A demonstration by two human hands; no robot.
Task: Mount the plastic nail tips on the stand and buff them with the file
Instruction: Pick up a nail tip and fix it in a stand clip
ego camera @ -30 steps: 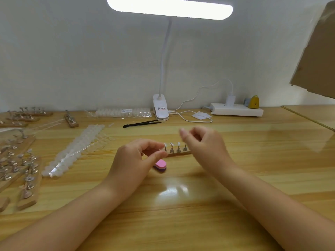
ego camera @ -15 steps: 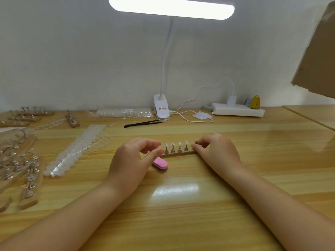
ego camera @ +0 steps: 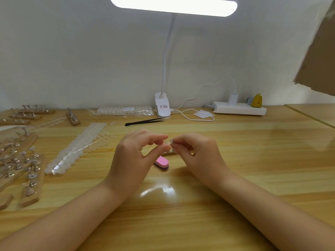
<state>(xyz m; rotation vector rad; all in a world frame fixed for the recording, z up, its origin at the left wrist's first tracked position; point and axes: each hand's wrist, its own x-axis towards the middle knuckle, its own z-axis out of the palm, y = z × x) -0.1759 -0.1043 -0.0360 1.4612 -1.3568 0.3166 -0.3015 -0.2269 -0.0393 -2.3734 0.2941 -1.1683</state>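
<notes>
My left hand (ego camera: 134,158) and my right hand (ego camera: 197,153) meet fingertip to fingertip above the middle of the table. My right thumb and forefinger pinch a small metal holder peg (ego camera: 171,141). My left thumb and forefinger pinch a pale translucent nail tip (ego camera: 165,142) right against that peg. The wooden stand (ego camera: 168,154) lies on the table behind my hands, and they hide most of it. A pink and purple buffing file (ego camera: 161,162) lies flat just below my fingers, touching neither hand.
Strips of clear nail tips (ego camera: 76,151) lie to the left, with several more wooden stands (ego camera: 21,165) at the left edge. Black tweezers (ego camera: 144,121), a clip lamp base (ego camera: 162,107), a bag of tips (ego camera: 125,110) and a white power strip (ego camera: 239,108) line the back.
My right hand went to the right end of the stand, then rose and moved left with a peg. My left hand lifted from the stand's left end to meet it.
</notes>
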